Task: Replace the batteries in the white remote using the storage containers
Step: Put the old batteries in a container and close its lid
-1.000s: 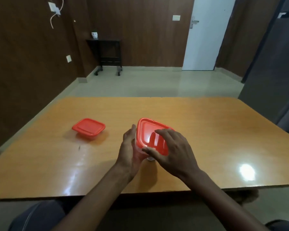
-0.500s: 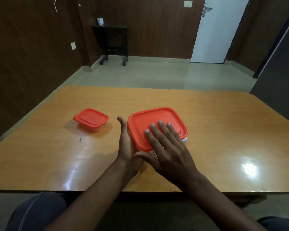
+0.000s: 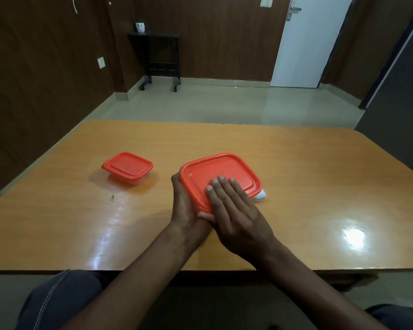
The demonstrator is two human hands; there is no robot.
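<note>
A large container with a red lid (image 3: 224,172) sits on the wooden table (image 3: 296,163) in front of me. My right hand (image 3: 234,210) lies flat on the lid, fingers straight and pressing down. My left hand (image 3: 183,201) cups the container's left side, its fingers hidden under the lid's edge. A pale corner of the container's base (image 3: 260,196) shows at the lower right. A smaller container with a red lid (image 3: 127,167) stands closed to the left, apart from both hands. I see neither the white remote nor any batteries.
The table's near edge (image 3: 81,270) runs just above my lap. A small dark mark (image 3: 112,197) lies on the tabletop below the small container. Across the floor stand a black side table (image 3: 160,58) and a white door (image 3: 305,41).
The red lid, held tilted a second ago, now lies flat on the large container. My right hand has spread flat on top of it. The view has tipped down slightly.
</note>
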